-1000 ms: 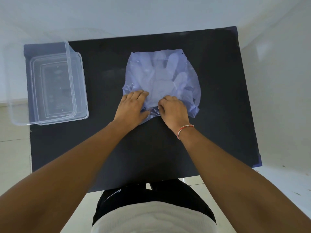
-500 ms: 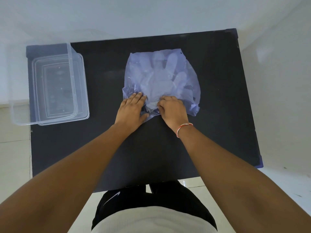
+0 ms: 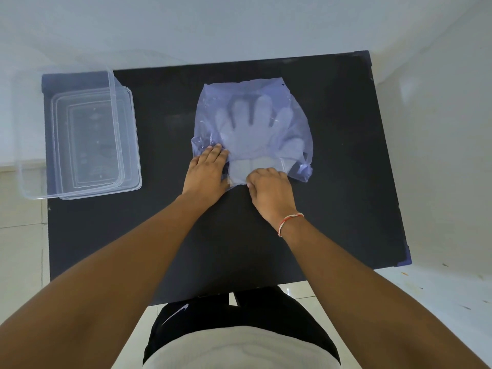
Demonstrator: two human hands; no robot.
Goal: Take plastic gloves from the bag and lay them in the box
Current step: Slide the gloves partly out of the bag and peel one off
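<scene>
A thin bluish plastic bag [image 3: 295, 102] lies flat in the middle of the black table [image 3: 239, 235]. Pale plastic gloves [image 3: 253, 129] show through it, fingers pointing away from me, and their cuff end sticks out at the bag's near mouth. My left hand [image 3: 206, 173] lies flat on the bag's near left corner, pressing it down. My right hand [image 3: 270, 189] is closed on the gloves' cuff at the bag's mouth. A clear plastic box [image 3: 80, 134] stands at the table's left edge, partly overhanging it.
A clear lid [image 3: 133, 145] lies under or beside the box. The table's near edge is close to my body. White tiled floor surrounds the table, and a pale wall is behind it.
The gloves have slid toward me, so their cuff now shows outside the bag's mouth. My right hand has pulled back a little; my left hand stays on the bag.
</scene>
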